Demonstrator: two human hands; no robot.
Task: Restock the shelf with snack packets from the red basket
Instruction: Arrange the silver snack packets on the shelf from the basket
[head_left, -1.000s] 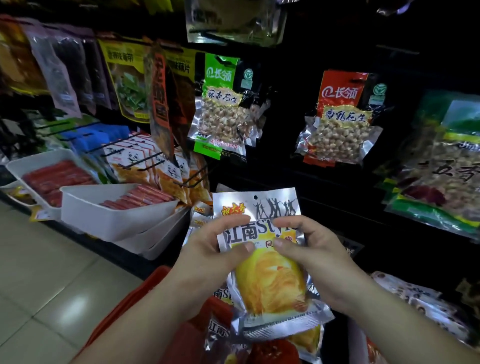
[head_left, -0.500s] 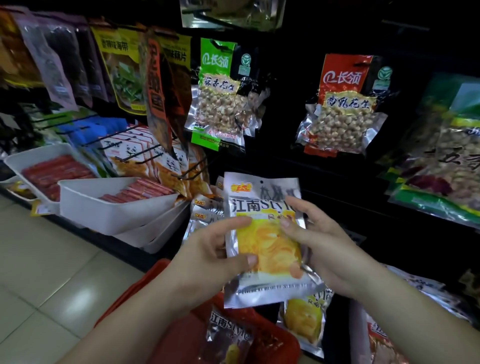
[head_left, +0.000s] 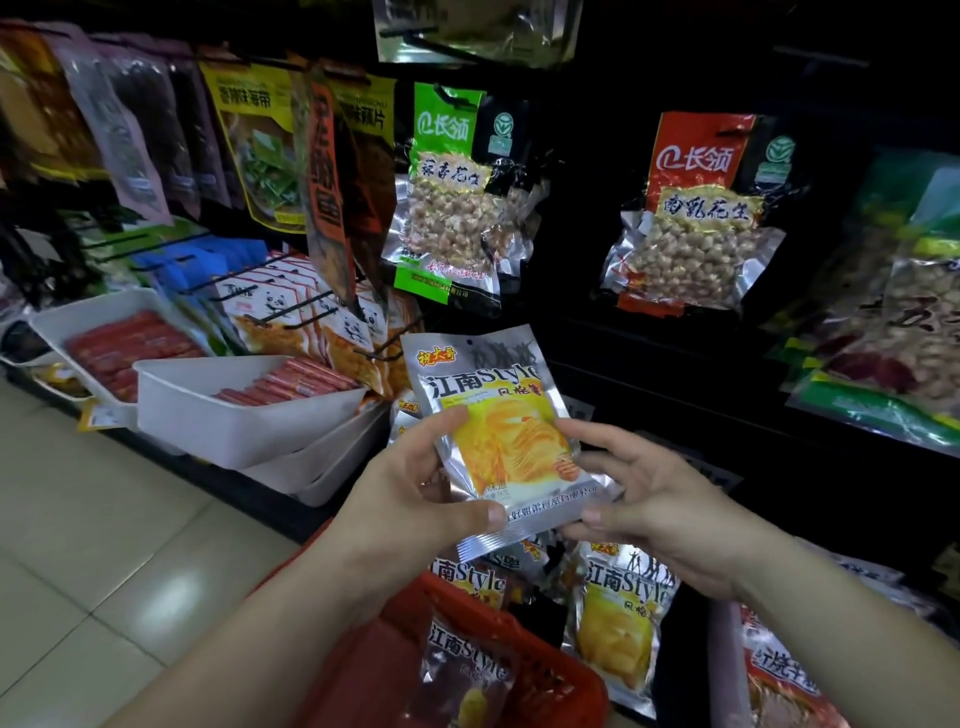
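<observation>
1. Left hand (head_left: 415, 499) is pinching the silver-yellow snack packet (head_left: 498, 415) (thumb on its lower front), just above the red basket (head_left: 566, 670).
2. Right hand (head_left: 654, 519) is gripping the packet's opposite edge, fingers curled.

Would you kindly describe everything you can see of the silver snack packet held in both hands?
The snack packet is a flat, sealed pouch of shiny, silver foil-like film. It has a yellow food picture, dark lettering that includes "Style", a small red-and-yellow logo and a small hole near its top edge. It faces the camera, slightly tilted, above the red basket. The left hand grips its lower left edge, and the right hand pinches its lower right edge.
</observation>
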